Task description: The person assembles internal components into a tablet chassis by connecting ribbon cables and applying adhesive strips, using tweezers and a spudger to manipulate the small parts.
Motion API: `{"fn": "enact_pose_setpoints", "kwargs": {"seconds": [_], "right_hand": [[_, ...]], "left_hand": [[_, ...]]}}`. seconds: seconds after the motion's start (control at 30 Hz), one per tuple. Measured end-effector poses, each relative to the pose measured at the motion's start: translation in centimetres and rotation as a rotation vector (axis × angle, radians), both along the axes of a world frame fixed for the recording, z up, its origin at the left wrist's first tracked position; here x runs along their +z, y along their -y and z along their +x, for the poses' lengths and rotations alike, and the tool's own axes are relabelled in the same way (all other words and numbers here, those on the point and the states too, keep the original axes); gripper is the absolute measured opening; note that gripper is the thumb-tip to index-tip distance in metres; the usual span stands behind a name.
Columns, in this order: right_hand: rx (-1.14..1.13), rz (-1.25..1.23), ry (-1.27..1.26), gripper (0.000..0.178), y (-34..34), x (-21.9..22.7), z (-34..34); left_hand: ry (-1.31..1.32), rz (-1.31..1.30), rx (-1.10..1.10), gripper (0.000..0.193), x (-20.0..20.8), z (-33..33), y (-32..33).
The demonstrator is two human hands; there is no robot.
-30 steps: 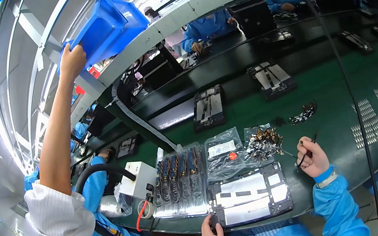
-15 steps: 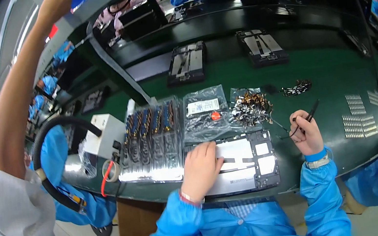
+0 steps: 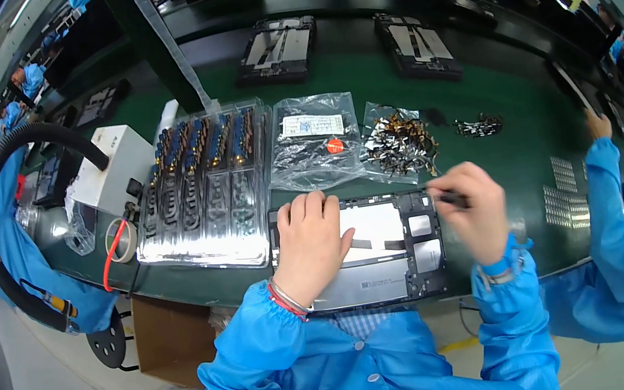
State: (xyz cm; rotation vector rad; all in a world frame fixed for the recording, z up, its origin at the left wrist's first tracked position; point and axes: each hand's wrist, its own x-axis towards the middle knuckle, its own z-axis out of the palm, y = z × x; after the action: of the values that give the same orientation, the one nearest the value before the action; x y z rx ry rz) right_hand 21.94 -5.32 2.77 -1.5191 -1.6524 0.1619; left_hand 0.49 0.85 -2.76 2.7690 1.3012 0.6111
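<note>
An opened tablet [image 3: 371,283] lies flat in front of me, its silver battery area and black frame exposed. My left hand [image 3: 309,243] rests on its left part, fingers stretched out and thumb apart. At the tablet's upper right corner is my right hand [image 3: 480,216], its fingers closed round a slim black tool that looks like tweezers [image 3: 455,198]. Whether the tool's tip touches the tablet is hidden by the fingers. Just beyond the tablet, a pile of small flex cables [image 3: 399,142] lies on a clear bag.
Left of the tablet stands a clear tray [image 3: 206,244] of small parts, beside a white box [image 3: 112,169] with a black hose. Also on the bench are a plastic bag [image 3: 314,154], dark parts [image 3: 479,126], sticker sheets [image 3: 567,205] and two more tablets [image 3: 419,47]. A co-worker's arm [image 3: 603,189] is at right.
My right hand has moved left to the tablet's upper right corner with the black tool. The left hand stays on the tablet. Another person's raised arm at left has gone from view.
</note>
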Motion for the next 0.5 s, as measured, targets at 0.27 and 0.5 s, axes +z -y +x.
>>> {"fn": "enact_pose_setpoints", "kwargs": {"seconds": [0.27, 0.5], "right_hand": [[0.207, 0.048, 0.375, 0.016, -4.3, -5.4, -3.5], [0.247, 0.065, 0.645, 0.027, -3.8, -6.0, -4.1]], "left_hand": [[0.277, -0.344, -0.248, 0.067, -1.0, -0.8, -2.6], [0.377, -0.399, -0.229, 0.074, -1.2, -1.2, -2.5]]}}
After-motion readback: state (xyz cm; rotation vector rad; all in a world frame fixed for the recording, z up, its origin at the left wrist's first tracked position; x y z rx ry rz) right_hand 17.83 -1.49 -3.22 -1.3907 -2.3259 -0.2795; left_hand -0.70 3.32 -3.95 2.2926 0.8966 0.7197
